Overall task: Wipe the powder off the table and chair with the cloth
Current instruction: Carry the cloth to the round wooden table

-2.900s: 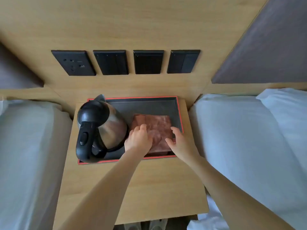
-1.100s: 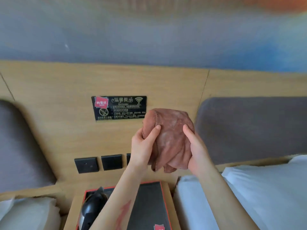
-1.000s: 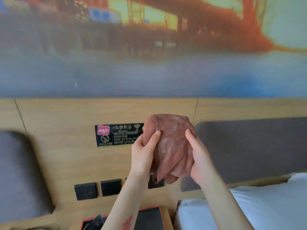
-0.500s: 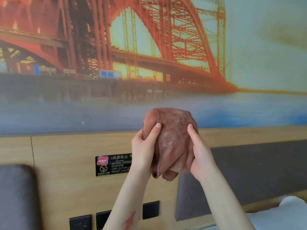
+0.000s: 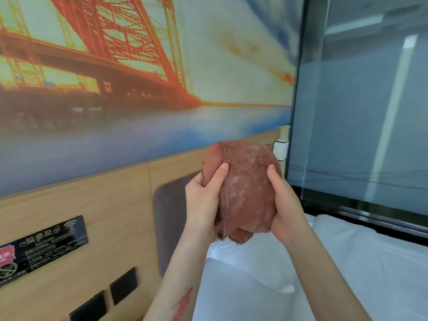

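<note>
A bunched reddish-brown cloth with pale powdery flecks is held up in the air between both my hands. My left hand grips its left side with the thumb pressed on the front. My right hand cups its right side and underside. The cloth's loose ends hang below my palms. No table or chair is in view.
A wooden headboard panel with a black notice plate and black switches runs along the left. A grey padded cushion sits behind my hands. A white bed lies below right, with a glass partition beyond and a bridge mural above.
The cloth was lifted off the tray on the bedside table with both hands. The view has since swung up and to the right, toward the bed and glass partition; the grip is unchanged.
</note>
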`<state>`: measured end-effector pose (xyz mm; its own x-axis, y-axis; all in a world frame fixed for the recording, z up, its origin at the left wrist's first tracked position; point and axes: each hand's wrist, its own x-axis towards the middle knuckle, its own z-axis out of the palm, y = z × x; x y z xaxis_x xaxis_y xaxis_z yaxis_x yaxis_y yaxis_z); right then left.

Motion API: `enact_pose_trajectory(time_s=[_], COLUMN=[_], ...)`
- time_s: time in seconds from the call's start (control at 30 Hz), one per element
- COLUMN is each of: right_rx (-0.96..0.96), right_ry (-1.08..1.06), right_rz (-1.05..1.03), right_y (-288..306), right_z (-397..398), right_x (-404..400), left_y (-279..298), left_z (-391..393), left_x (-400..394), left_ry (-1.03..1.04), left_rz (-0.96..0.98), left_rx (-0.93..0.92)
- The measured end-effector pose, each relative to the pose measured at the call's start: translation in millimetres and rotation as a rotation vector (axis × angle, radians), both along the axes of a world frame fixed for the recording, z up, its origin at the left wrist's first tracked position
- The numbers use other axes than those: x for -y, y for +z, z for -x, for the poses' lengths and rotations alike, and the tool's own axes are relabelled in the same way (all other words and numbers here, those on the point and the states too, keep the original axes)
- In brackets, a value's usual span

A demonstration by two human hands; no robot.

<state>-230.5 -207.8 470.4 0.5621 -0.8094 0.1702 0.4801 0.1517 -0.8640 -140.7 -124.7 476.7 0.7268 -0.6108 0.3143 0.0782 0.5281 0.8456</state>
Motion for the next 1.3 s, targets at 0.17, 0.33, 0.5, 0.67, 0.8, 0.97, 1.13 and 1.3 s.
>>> enact_pose_trajectory(time_s=[0.17,0.33,0.5,0.67,0.8,0.97,1.13,1.3], right_rx=[-0.042,-0.054,-0.038,-0.024,-0.017,-0.064,-0.107,-0.105], right_ry=[-0.200,-0.308,-0.367,-0.425,-0.483,-0.520,-0.559,-0.619], right_rz=[0.044,0.045,0.029,0.006,-0.008,0.005,0.015,0.009], right_y=[0,-3,-8,-18,-27,-38,-40,-36], right_z=[81,132,179,245,327,462,613,744], right_x=[-2,-9,-7,2,14,33,53,73], left_y=[-5,-6,-8,-16,-26,-43,-49,-49], left_z=[59,104,148,212,292,428,578,707], left_x=[22,27,39,57,80,106,132,157], left_ry=[-0.208,-0.323,-0.360,-0.410,-0.470,-0.514,-0.555,-0.643], left_rz=[-0.033,-0.043,-0.058,-0.066,-0.076,-0.078,-0.079,-0.082], left_rx=[-0.022,-0.023,0.001,0.018,0.033,-0.020,-0.069,-0.105])
